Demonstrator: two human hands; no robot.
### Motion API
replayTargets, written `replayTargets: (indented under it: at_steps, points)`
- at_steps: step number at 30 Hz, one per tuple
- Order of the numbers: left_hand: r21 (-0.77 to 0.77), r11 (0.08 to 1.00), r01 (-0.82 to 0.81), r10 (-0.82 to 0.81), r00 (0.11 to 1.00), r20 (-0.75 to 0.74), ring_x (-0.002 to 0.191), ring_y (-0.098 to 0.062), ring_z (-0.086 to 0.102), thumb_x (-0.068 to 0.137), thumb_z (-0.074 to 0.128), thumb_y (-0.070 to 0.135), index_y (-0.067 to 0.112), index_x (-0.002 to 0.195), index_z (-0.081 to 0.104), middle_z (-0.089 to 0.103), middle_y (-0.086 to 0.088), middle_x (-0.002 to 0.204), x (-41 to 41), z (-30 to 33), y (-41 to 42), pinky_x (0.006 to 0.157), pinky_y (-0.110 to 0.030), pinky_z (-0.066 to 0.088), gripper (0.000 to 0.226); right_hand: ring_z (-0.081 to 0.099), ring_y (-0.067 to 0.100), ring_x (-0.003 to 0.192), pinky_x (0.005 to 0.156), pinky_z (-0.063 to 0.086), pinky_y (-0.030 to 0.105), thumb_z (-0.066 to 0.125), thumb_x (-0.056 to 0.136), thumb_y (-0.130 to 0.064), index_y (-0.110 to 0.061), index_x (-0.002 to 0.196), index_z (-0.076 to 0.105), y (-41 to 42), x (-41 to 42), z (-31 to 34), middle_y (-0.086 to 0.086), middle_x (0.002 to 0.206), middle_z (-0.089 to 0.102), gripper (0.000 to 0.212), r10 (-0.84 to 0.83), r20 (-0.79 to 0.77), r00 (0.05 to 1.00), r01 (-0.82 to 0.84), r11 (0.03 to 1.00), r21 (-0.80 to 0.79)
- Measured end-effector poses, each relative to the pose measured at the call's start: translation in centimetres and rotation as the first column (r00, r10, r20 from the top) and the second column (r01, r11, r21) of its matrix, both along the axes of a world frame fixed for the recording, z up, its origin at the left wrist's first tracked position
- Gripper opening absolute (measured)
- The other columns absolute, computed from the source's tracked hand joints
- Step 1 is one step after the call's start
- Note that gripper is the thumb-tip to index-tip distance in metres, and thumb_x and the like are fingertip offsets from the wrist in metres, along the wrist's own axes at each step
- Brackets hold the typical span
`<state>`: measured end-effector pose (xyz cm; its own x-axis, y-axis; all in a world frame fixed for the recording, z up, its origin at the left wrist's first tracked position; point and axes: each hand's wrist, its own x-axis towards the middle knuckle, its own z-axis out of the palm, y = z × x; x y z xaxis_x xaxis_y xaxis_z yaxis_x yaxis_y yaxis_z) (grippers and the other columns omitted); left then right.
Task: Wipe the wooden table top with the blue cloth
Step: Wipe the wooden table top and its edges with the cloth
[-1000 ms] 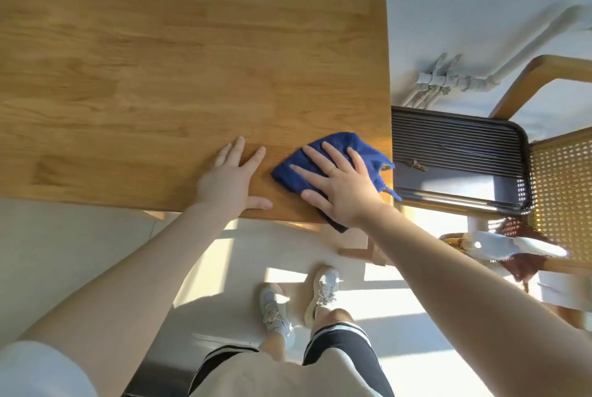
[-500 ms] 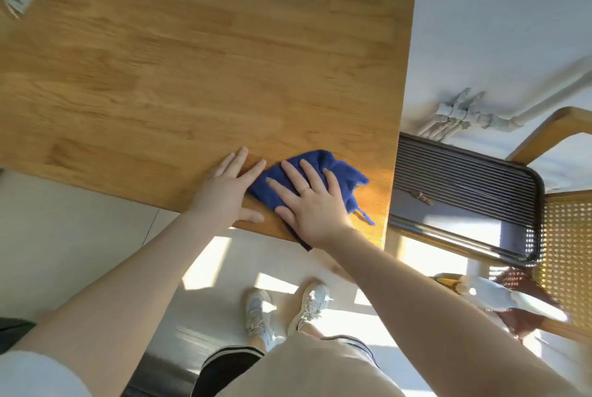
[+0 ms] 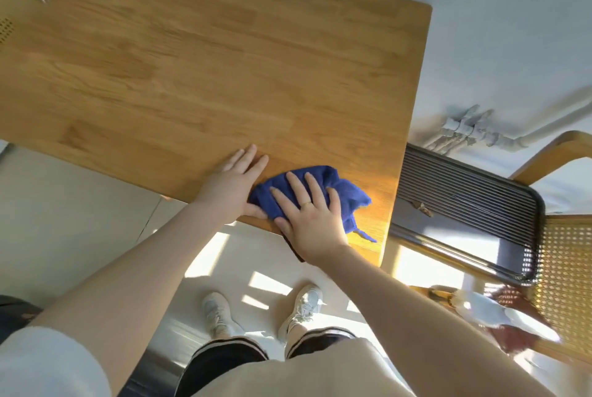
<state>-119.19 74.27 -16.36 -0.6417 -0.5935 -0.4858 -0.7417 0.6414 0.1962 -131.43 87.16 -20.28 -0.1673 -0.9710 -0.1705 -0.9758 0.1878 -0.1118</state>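
**Blue cloth at the near right corner, most of the top not yet covered**

Blue cloth (image 3: 323, 191) lies bunched on the wooden table top (image 3: 205, 69), lower centre of the frame, close to the table's near edge and not far from its right-hand corner. One loose tail trails toward the lower right; a dark fold hangs over the near edge under the wrist.

Right hand (image 3: 307, 210): flat on top of the cloth, fingers straight and slightly spread, pressing it to the wood. Not curled round it. A ring shows on one finger.

Left hand (image 3: 230, 188): flat on bare wood just left of the cloth, fingers straight and together, thumb touching the cloth's left edge. It holds nothing; it looks like a brace.

Progress, as a judgement: wiping is under way, and the cloth sits on only a small patch at the near right. No streaks, damp marks or crumbs are visible anywhere on the wood, so which parts are done cannot be told. The wide stretch toward the upper left and the far edge at the top of the frame lies well apart from the cloth and probably remains to be wiped.

Surroundings: a ribbed dark tray (image 3: 464, 204) right of the table, a cane-seat chair (image 3: 563, 275) at the right margin, white pipes (image 3: 474, 130) along the wall, pale sunlit floor below.
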Motion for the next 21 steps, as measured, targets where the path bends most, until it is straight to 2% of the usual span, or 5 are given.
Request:
replayTargets:
  at_steps: [4, 8, 14, 16, 21]
  points:
    - [0.02, 1.0, -0.005, 0.006, 0.999, -0.038, 0.145, -0.022, 0.01, 0.083, 0.065, 0.043, 0.017, 0.15, -0.001, 0.001, -0.002, 0.159, 0.0, 0.6, -0.8, 0.115, -0.034, 0.021, 0.098, 0.012, 0.029, 0.142, 0.108, 0.012, 0.055, 0.026, 0.095, -0.049, -0.037, 0.142, 0.028, -5.4, -1.4, 0.6, 0.001, 0.156, 0.017, 0.049, -0.176, 0.113, 0.978, 0.174, 0.984, 0.03]
    - [-0.169, 0.985, -0.021, 0.0, 0.992, -0.127, 0.124, -0.029, 0.045, 0.093, 0.051, 0.034, 0.024, 0.15, 0.011, 0.03, -0.001, 0.15, 2.0, 2.4, -2.4, 0.087, -0.039, 0.046, 0.07, -0.007, 0.03, 0.143, 0.11, -0.002, 0.055, 0.026, 0.097, -0.047, -0.035, 0.146, 0.01, -7.6, 1.7, 0.4, 0.002, 0.157, -0.002, 0.054, -0.328, 0.11, 0.938, 0.324, 0.945, 0.052]
    - [-0.083, 0.993, 0.084, -0.081, 0.996, 0.033, 0.145, -0.021, 0.0, 0.086, 0.059, 0.047, 0.025, 0.15, 0.008, -0.002, 0.002, 0.159, 6.8, 2.3, -6.6, 0.113, -0.044, 0.018, 0.085, 0.04, 0.032, 0.131, 0.101, 0.027, 0.053, 0.026, 0.09, -0.048, -0.031, 0.131, 0.047, -4.2, 8.5, -0.3, 0.005, 0.143, 0.044, 0.049, -0.131, 0.061, 0.99, 0.132, 0.991, -0.028]
    - [-0.103, 0.989, 0.108, -0.1, 0.992, 0.08, 0.145, -0.021, -0.006, 0.083, 0.059, 0.054, 0.025, 0.15, 0.004, -0.008, 0.002, 0.159, 7.8, 1.9, -7.8, 0.114, -0.043, 0.013, 0.091, 0.036, 0.032, 0.134, 0.103, 0.027, 0.054, 0.022, 0.092, -0.049, -0.035, 0.134, 0.044, -6.0, 7.2, 0.0, 0.003, 0.145, 0.04, 0.049, -0.148, 0.059, 0.987, 0.151, 0.988, -0.036]
    - [-0.067, 0.994, -0.084, 0.087, 0.995, 0.045, 0.145, -0.023, -0.008, 0.076, 0.052, 0.069, 0.028, 0.15, -0.002, -0.013, 0.0, 0.158, 9.2, 0.8, -10.0, 0.116, -0.043, 0.008, 0.101, -0.002, 0.026, 0.143, 0.111, -0.001, 0.052, 0.018, 0.097, -0.049, -0.039, 0.145, 0.016, -12.1, 3.5, 0.4, -0.002, 0.157, 0.005, 0.049, -0.366, 0.089, 0.926, 0.367, 0.93, 0.009]
